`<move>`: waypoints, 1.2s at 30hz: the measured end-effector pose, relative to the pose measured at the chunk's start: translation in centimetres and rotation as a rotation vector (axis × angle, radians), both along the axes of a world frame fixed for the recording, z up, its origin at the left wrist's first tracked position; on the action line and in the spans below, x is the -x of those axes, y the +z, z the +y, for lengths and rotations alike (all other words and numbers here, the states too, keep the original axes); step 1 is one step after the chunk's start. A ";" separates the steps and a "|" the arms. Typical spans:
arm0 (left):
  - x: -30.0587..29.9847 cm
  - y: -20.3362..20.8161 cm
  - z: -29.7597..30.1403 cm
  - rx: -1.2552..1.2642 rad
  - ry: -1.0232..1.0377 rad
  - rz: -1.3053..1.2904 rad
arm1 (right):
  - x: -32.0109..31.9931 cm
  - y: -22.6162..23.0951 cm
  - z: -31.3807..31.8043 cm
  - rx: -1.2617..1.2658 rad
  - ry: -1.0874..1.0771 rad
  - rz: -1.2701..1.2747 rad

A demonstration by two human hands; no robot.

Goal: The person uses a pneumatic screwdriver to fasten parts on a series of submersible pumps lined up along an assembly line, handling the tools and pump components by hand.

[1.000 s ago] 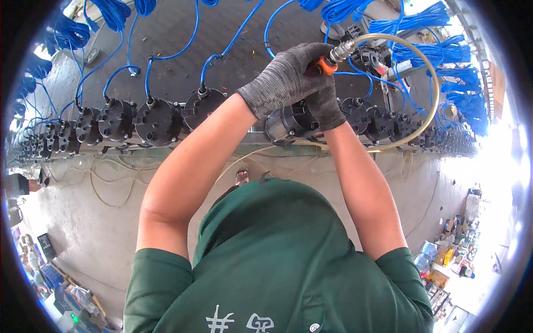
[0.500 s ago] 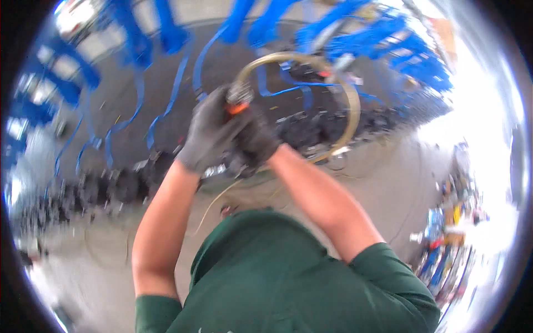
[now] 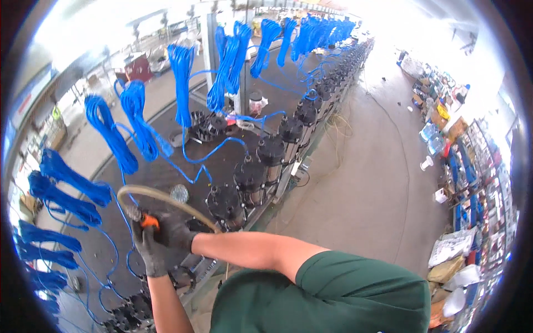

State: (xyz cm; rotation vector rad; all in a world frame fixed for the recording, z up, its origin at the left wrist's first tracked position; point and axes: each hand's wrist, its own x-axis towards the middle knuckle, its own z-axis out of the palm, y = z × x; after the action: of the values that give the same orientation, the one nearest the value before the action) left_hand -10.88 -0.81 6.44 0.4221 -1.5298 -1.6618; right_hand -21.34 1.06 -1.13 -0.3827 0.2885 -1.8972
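A hand tool with an orange part (image 3: 149, 221) and a metal fitting is up in front of me, over the left side of the dark bench. A yellowish translucent hose (image 3: 166, 197) loops from the fitting towards my right forearm. Both hands wear dark grey gloves. My right hand (image 3: 176, 233) is closed around the tool, its fingertips partly hidden. My left hand (image 3: 151, 255) is pressed against it from the near side, also closed. Just to the right stands a black round-topped unit (image 3: 225, 205) with a blue cable. The tool's working end cannot be made out.
Along the bench edge runs a row of black cylindrical units (image 3: 271, 150). Bundled blue cables (image 3: 114, 133) hang above the dark bench top (image 3: 161, 180). A metal post (image 3: 211, 50) rises behind. Shelves and boxes (image 3: 463, 188) line the right; a thin cord (image 3: 408, 166) crosses the floor.
My view has swung, so the long row of units and the aisle now show on the right. Both hands, still on the tool, appear lower and further left.
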 end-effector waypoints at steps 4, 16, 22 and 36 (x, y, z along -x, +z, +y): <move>-2.4 1.0 2.8 0.117 0.120 -0.086 | 0.5 3.9 4.1 -0.030 -0.355 1.540; 0.3 -0.9 2.0 0.257 0.244 -0.222 | 3.1 3.0 3.0 0.073 -0.236 1.307; 0.3 0.5 2.5 0.246 0.292 -0.321 | 4.2 4.5 4.3 -0.113 -0.126 1.406; -0.4 -0.6 1.5 0.288 0.259 -0.330 | 3.7 2.2 2.5 0.046 -0.200 1.211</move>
State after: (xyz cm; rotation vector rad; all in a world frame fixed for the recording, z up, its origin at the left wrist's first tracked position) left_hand -10.48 0.66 5.83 0.7295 -1.8352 -1.1913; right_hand -25.09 3.58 1.09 -1.5608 1.0977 -1.6400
